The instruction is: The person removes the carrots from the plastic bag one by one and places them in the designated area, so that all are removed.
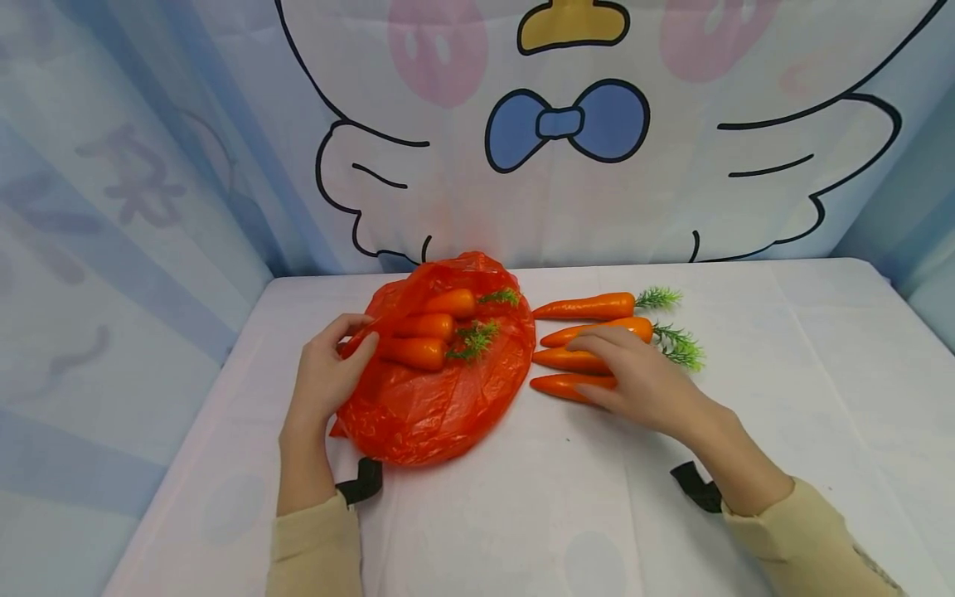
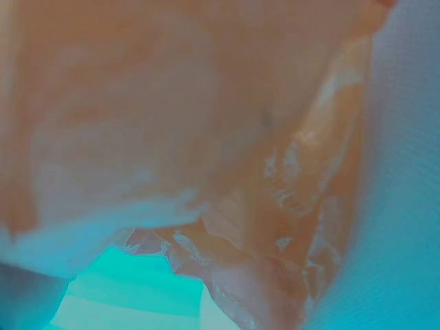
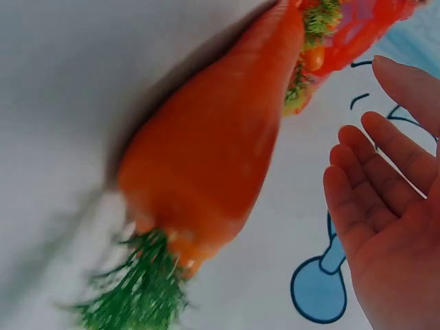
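Observation:
A red plastic bag (image 1: 440, 423) lies spread on the table, with three orange toy carrots (image 1: 416, 354) with green tops in or on it. My left hand (image 1: 328, 365) grips the bag's left edge between thumb and fingers. In the left wrist view, blurred bag film (image 2: 295, 179) fills most of the picture. Right of the bag, several more carrots (image 1: 589, 308) lie in a row, tips toward the bag. My right hand (image 1: 645, 377) is over the nearer ones, its fingers loosely bent. The right wrist view shows that hand (image 3: 392, 199) apart from a large, close carrot (image 3: 206, 144).
A white cloth covers the table (image 1: 522, 531). Behind it hangs a curtain (image 1: 462, 191) with a cartoon figure and blue bow tie. Another light blue curtain (image 1: 112, 290) stands along the left side. Black straps (image 1: 363, 481) show near both wrists.

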`<action>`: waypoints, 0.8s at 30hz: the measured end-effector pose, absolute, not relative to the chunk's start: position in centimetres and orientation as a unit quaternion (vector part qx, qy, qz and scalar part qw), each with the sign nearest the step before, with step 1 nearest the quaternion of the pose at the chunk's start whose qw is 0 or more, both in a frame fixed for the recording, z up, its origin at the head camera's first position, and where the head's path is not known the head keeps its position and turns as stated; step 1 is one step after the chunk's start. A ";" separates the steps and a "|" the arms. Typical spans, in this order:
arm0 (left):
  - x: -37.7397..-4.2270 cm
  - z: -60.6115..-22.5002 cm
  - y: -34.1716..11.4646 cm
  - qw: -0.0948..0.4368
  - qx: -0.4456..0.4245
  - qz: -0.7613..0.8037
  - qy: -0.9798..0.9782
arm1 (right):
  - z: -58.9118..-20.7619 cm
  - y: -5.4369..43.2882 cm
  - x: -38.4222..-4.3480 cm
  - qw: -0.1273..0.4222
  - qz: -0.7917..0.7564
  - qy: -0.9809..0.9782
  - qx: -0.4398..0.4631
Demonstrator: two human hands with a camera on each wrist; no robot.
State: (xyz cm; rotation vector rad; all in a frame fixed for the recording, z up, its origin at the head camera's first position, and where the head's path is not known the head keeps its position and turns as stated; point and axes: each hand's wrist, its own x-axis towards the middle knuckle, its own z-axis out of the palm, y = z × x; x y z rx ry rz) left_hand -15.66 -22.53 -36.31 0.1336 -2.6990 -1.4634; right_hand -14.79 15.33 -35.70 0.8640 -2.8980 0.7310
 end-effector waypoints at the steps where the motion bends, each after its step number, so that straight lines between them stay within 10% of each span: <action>1: -15.6 -36.3 -22.5 0.033 0.044 -0.476 -0.878 | -35.7 15.0 -14.9 0.015 0.243 -0.929 0.281; 24: -15.6 -36.3 -22.7 0.036 0.051 -0.477 -0.877 | -35.4 5.5 -17.9 -0.019 0.281 -0.898 0.338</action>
